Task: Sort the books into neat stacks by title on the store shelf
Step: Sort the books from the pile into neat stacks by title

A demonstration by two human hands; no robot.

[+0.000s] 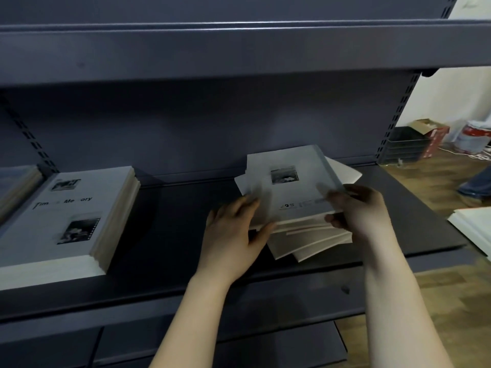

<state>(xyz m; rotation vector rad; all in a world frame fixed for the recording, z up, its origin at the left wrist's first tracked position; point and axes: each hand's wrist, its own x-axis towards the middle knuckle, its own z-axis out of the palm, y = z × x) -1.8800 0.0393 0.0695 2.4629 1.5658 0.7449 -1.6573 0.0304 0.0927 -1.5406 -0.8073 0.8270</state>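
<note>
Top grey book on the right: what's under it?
A skewed pile of books, cream page edges fanning out on the shelf. The top book covers their fronts, so titles can't be read.

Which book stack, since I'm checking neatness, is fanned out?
The stack between the left hand and right hand: its books splay at different angles. The titled stack at left lies squared.
</note>
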